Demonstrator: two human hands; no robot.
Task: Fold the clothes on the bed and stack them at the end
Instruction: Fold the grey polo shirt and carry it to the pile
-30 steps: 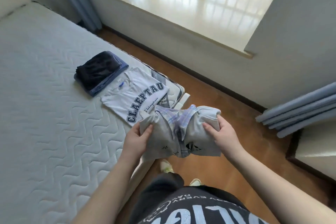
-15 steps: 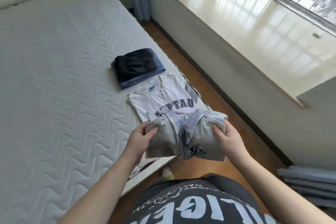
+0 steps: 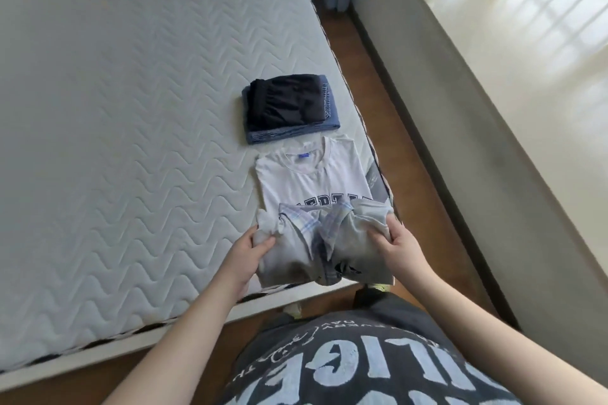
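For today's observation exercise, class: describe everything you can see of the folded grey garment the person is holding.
The grey garment is a soft, cloth-like bundle, roughly folded, with a pale blue plaid collar or lining showing down its middle and a small dark print near its lower edge. The left hand grips its left side, the right hand its right. It sits at the mattress corner, overlapping the lettered white T-shirt.

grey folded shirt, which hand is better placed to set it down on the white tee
Neither alone. The left hand and right hand grip opposite sides of the grey shirt, already over the white tee. If one must guide, probably the left, over the mattress.
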